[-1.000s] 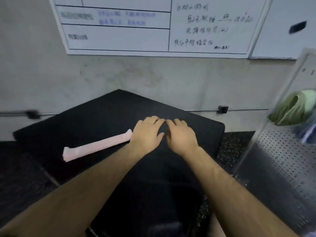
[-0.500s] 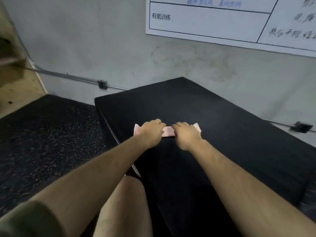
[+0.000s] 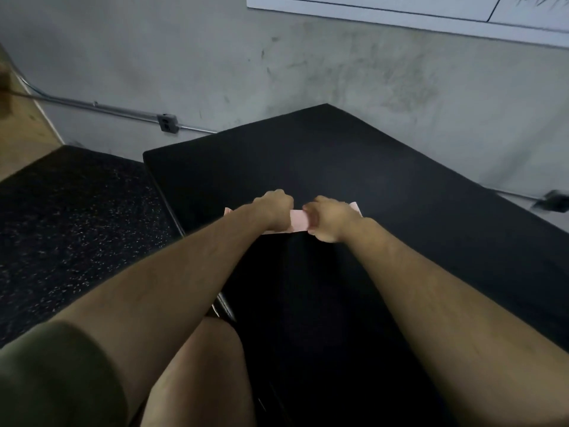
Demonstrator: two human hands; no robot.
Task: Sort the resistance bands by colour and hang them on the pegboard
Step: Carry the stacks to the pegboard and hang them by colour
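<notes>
Gripping pale-pink band (image 3: 299, 221) | flat strip | left hand (image 3: 272, 208), right hand (image 3: 331, 218)

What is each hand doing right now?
Left hand: closed, fingers curled on the pink resistance band.
Right hand: closed, gripping the same band further along.

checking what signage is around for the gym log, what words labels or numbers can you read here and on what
Nothing here can be read.
Whiteboard: dark handwritten strokes at its top right corner, cut off by the frame edge and too blurred to read.
Pink resistance band: no print on the part that shows between the left hand and the right hand.
Wall outlet box: no label visible.
</notes>
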